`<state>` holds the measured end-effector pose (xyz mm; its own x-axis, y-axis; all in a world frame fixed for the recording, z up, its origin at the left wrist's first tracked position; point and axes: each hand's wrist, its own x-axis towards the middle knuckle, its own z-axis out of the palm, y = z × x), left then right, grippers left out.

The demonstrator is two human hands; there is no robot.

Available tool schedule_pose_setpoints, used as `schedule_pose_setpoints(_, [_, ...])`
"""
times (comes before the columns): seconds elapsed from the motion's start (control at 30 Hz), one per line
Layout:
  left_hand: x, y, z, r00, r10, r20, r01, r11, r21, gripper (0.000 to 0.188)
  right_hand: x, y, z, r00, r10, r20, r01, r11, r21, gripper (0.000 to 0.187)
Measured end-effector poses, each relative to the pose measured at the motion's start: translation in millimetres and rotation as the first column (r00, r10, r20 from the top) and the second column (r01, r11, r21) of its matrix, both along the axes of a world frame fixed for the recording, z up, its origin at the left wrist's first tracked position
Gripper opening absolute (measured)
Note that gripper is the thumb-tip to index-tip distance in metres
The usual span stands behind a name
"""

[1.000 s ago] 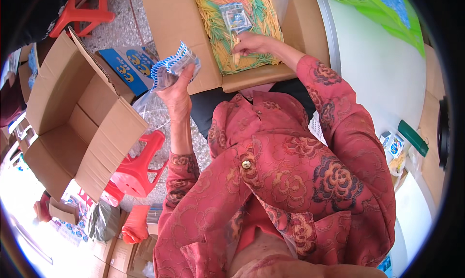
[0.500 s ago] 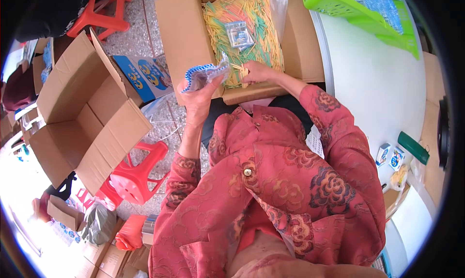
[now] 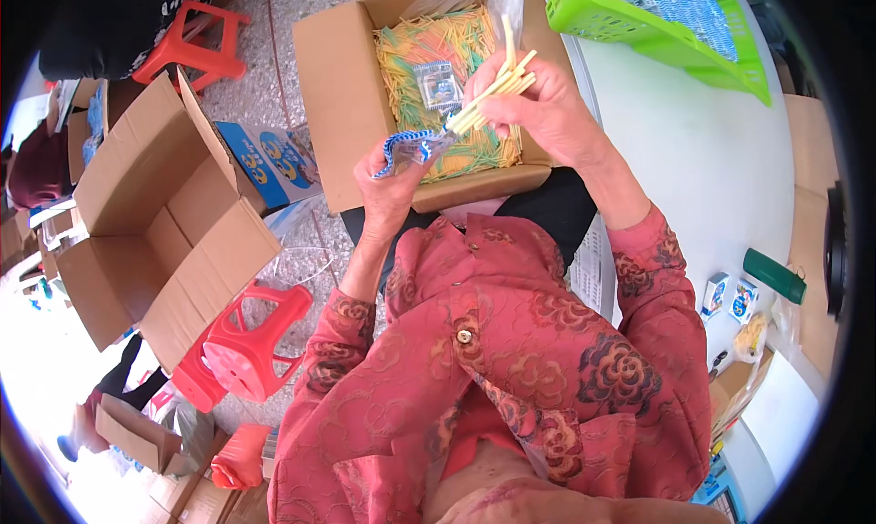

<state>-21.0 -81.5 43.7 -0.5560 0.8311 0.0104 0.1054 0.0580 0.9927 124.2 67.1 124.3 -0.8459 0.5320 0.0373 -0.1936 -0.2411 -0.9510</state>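
Observation:
My left hand (image 3: pixel 387 188) is closed on small clear plastic packets (image 3: pixel 412 148) with blue-and-white edges, fanned together. In my right hand (image 3: pixel 553 114) a small bunch of thin yellow sticks (image 3: pixel 500 93) is pinched, their lower ends at the mouth of a packet; whether they are inside it I cannot tell. Below both hands stands an open cardboard box (image 3: pixel 333 114) holding many loose yellow, green and pink sticks (image 3: pixel 415 42). On top of these lies a sealed packet (image 3: pixel 439 85) with a printed front.
A green plastic basket (image 3: pixel 630 33) of blue-and-white packets stands on the white table (image 3: pixel 657 159) at right. Farther down it are a green cylinder (image 3: pixel 774 276) and two small boxes. At left are an empty open carton (image 3: pixel 169 214), red stools (image 3: pixel 260 342) and a blue printed box (image 3: pixel 274 159).
My right hand has lifted the sticks out of the box and turned them down to the packet's mouth. My left hand has shifted slightly right and lower with the packets.

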Motion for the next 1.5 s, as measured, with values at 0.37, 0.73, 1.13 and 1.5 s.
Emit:
schedule_pose_setpoints(0.37, [2,-6,13,0.973,-0.034,-0.23,0.04,0.999,0.023,0.012,4,-9,-1,0.968,0.105,0.227,-0.093,0.994,-0.061,0.012])
schedule_pose_setpoints(0.73, [6,-7,18,0.945,-0.115,-0.305,0.141,0.988,0.065,0.014,10,-14,6,0.976,0.049,0.212,-0.098,0.969,0.229,0.011])
schedule_pose_setpoints(1.13, [22,3,9,0.965,-0.125,0.231,0.107,0.99,0.092,0.017,1,-20,10,0.974,-0.145,0.176,-0.006,0.756,0.655,0.019])
schedule_pose_setpoints(1.5, [18,11,15,0.945,-0.137,0.296,0.094,0.984,0.153,0.019,-2,-17,5,0.985,-0.077,0.152,0.013,0.924,0.382,0.015])
